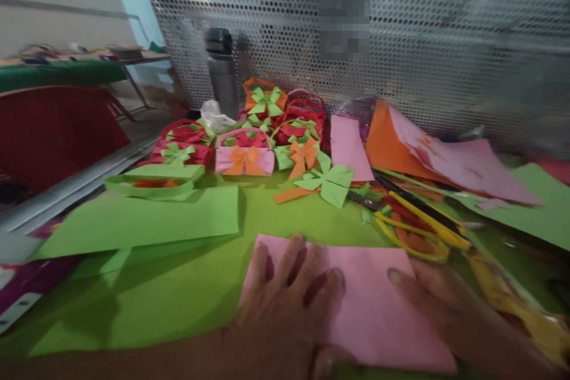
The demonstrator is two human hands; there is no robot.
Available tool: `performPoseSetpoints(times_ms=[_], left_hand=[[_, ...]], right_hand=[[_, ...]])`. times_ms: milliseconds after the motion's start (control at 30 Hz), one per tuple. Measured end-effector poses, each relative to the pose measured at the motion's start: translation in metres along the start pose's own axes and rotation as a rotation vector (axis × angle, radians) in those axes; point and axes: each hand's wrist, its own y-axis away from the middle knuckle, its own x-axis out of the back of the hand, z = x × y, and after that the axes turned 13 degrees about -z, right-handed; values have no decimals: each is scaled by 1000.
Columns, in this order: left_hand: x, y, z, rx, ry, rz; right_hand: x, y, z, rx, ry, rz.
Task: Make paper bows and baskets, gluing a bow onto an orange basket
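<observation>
A pink sheet (369,297), seemingly folded, lies on the green tabletop (178,303) near its front. My left hand (289,297) rests flat on the sheet's left part with its fingers spread. At the right edge of the sheet is my right hand (440,297), its thumb on top and its other fingers at or under the edge, partly hidden. Beyond the sheet lie a loose light green bow (327,181) and an orange strip (294,195).
Small paper bags with bows (244,160) stand at the back, before a dark bottle (222,80). Green sheets (196,217) lie left. Yellow-handled scissors (427,219), paper scraps and pink sheets (467,166) lie right. A perforated metal panel (285,18) rises behind.
</observation>
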Motion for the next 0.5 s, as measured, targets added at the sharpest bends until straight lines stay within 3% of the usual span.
performPoseSetpoints(times_ms=[67, 167, 300, 500], left_hand=[[-2, 0, 0, -3, -20, -10], [-2, 1, -2, -53, -45, -44], [-1, 0, -2, -14, -83, -26], [-3, -1, 5, 48, -116, 26]], right_hand=[[0, 1, -6, -12, 16, -62], [1, 3, -5, -52, 29, -59], [1, 8, -1, -135, -29, -68], [-4, 11, 2, -20, 126, -17]])
